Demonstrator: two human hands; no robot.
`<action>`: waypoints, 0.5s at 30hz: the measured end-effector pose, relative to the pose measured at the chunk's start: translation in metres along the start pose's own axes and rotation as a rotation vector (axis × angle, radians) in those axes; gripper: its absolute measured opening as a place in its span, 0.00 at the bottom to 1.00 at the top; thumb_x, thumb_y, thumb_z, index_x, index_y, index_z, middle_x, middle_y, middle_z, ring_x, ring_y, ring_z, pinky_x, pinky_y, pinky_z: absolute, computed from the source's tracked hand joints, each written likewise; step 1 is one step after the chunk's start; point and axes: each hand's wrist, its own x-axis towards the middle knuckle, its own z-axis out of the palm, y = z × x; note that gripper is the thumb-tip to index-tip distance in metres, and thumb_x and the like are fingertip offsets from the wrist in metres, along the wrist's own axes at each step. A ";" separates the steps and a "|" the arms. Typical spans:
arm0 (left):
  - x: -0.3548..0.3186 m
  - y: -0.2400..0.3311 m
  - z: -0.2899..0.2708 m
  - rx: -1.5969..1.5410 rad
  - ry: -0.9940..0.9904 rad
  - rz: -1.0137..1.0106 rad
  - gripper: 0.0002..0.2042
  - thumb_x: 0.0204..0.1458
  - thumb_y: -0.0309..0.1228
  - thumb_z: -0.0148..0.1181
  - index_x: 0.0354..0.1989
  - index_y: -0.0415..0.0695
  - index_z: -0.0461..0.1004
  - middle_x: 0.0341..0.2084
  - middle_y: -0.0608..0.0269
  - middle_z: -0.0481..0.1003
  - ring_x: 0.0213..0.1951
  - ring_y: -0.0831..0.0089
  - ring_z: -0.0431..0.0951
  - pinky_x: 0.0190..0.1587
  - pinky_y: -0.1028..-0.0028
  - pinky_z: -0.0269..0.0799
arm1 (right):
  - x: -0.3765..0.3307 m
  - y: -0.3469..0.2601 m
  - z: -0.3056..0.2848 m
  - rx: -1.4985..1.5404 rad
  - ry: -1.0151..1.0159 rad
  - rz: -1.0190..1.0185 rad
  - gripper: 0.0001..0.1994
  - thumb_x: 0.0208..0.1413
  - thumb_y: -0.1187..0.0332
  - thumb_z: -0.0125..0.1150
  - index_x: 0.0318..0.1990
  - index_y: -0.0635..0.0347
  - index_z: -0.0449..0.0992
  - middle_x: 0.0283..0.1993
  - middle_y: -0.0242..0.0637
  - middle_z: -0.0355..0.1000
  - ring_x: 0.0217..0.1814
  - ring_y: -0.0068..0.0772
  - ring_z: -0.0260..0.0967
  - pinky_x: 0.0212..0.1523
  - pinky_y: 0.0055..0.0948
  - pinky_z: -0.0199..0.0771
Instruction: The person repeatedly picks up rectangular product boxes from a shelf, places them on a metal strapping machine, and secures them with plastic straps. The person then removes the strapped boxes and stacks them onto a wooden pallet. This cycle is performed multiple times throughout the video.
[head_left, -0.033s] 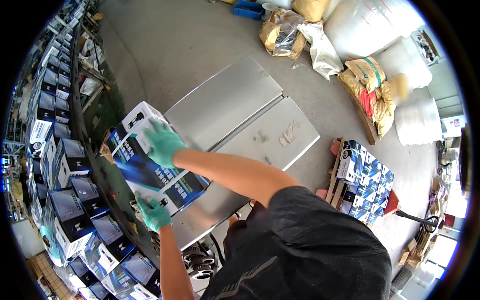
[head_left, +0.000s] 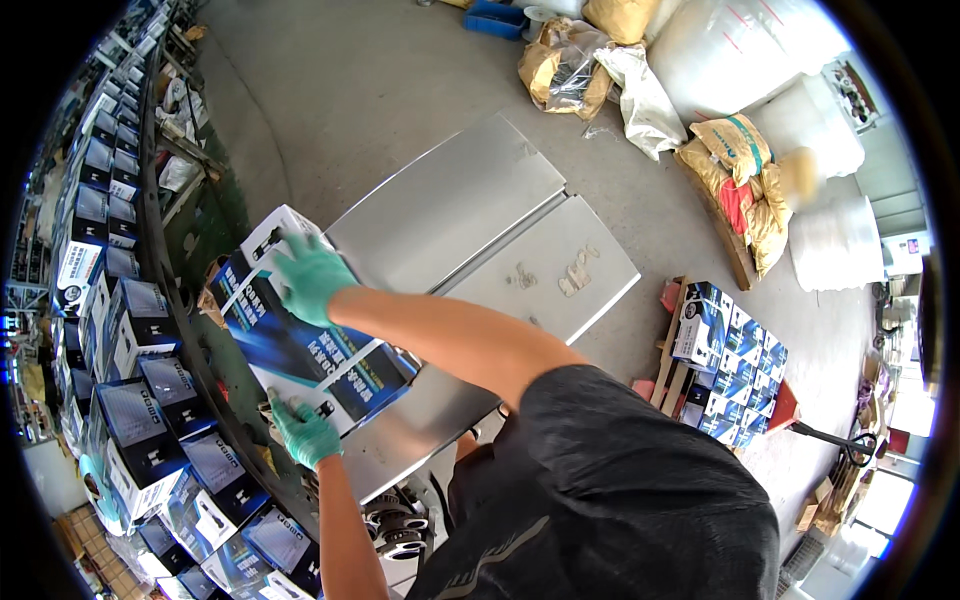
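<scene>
A blue, white and black printed carton (head_left: 300,330) lies tilted across the left end of a grey metal-topped table, with pale straps around it. My right hand (head_left: 312,280), in a green glove, is over the carton's far part, fingers stretched out and somewhat blurred. At the carton's near left end, my left hand (head_left: 306,430), gloved in green too, rests against the white edge with thumb and fingers apart. The bare metal table top (head_left: 450,215) extends to the right of the carton, split by a dark seam.
Left of the table runs a long dark rail (head_left: 165,260) beside rows of similar cartons (head_left: 140,410). On the right, more cartons (head_left: 735,360) are stacked on a pallet with a pallet jack (head_left: 830,435). Brown sacks (head_left: 745,190) and clear-wrapped rolls (head_left: 740,50) stand at the far right.
My right hand has slid a little left and away over the carton, and its fingers are more blurred. My left hand and the carton have barely moved.
</scene>
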 end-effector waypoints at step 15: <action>0.011 -0.049 0.008 -0.076 0.111 0.311 0.18 0.67 0.29 0.51 0.62 0.37 0.73 0.60 0.50 0.76 0.60 0.58 0.77 0.63 0.65 0.71 | 0.056 0.062 -0.047 -0.276 -0.094 0.158 0.26 0.62 0.44 0.54 0.56 0.52 0.78 0.62 0.40 0.72 0.66 0.49 0.68 0.61 0.54 0.69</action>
